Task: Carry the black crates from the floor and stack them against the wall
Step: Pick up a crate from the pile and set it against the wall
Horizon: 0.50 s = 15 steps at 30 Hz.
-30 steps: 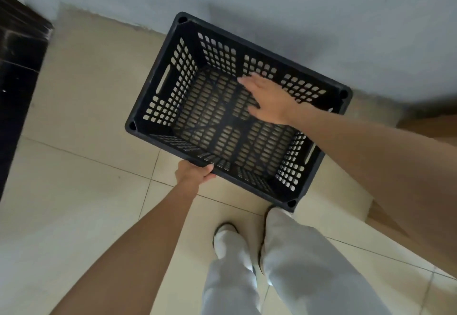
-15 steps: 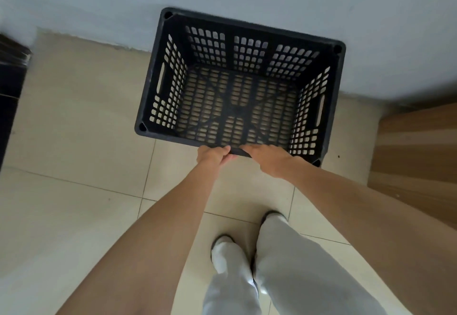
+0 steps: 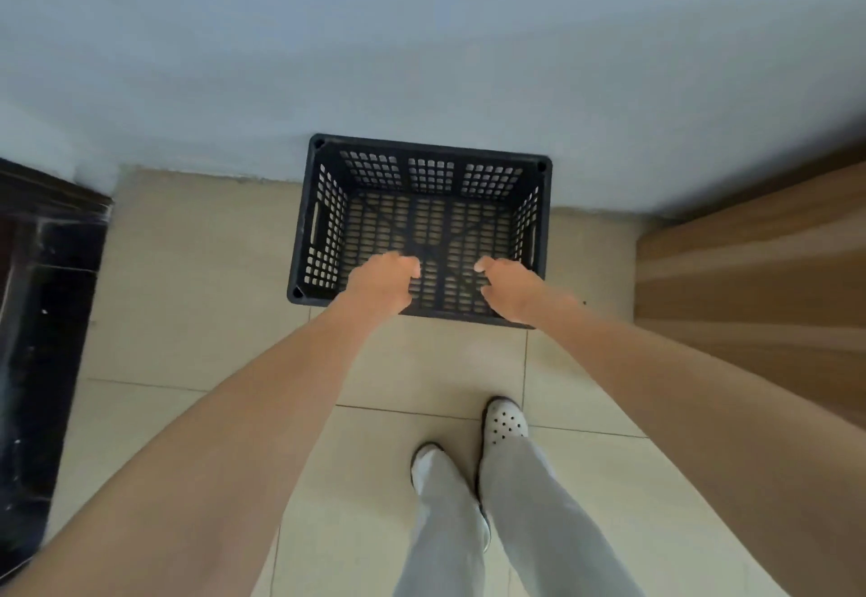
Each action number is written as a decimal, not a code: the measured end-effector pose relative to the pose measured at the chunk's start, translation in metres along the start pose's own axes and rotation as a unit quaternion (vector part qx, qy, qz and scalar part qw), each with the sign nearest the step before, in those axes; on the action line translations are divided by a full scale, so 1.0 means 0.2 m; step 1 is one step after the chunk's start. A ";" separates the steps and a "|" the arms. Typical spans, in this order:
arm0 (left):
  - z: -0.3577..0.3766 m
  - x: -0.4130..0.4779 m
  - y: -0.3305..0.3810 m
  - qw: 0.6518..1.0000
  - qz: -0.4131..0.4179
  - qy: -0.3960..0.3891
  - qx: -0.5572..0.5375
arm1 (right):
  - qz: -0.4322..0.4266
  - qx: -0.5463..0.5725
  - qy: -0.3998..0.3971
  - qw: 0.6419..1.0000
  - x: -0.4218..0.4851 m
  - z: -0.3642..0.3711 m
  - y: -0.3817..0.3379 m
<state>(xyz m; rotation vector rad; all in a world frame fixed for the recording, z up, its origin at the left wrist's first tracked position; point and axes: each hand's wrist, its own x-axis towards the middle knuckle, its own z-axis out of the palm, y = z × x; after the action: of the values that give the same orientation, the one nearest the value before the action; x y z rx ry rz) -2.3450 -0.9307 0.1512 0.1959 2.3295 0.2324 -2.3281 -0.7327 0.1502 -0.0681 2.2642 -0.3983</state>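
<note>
Seen from above, looking down a person's own body. Nearest are two legs in light grey trousers (image 3: 511,521) and white perforated clogs (image 3: 505,423), standing on a floor (image 3: 187,277) of large cream tiles with thin dark grout lines. Two bare forearms reach forward from the bottom corners.

The left hand (image 3: 380,284) and right hand (image 3: 511,288) are side by side, apart from each other, above the near rim of a black crate (image 3: 323,221). Both have their fingers loosely curled, holding nothing; whether they touch the rim cannot be told, as the hands are slightly blurred.

The black crate sits on the floor, upright and open-topped, its far long side against the wall (image 3: 421,43). It is rectangular plastic, its sides pierced with grids of small square holes, its base slotted and crossed by diagonal ribs. A slot handle opens in each short end, and a round socket marks each visible corner. It is empty.

To the left stands a glossy black cabinet (image 3: 42,315). To the right is a wood-grain panel (image 3: 750,296). The wall is plain pale blue-grey.
</note>
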 end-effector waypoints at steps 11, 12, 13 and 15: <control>-0.97 -0.72 0.13 0.980 0.077 0.184 -0.007 | 0.007 0.066 0.164 0.984 -0.82 -0.94 -0.41; -1.02 -0.76 0.12 0.979 0.084 0.183 0.006 | 0.012 0.069 0.166 0.984 -0.87 -0.97 -0.45; -1.06 -0.81 0.12 0.979 0.095 0.179 0.022 | 0.015 0.070 0.169 0.983 -0.93 -0.99 -0.49; -1.14 -0.88 0.14 0.976 0.131 0.163 0.060 | 0.025 0.083 0.180 0.980 -1.03 -1.00 -0.56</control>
<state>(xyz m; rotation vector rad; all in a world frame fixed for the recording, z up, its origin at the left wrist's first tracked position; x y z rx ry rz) -2.3858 -0.9643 0.4349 0.5656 2.6426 0.2693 -2.3485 -0.7499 0.4582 0.1581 2.5700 -0.6124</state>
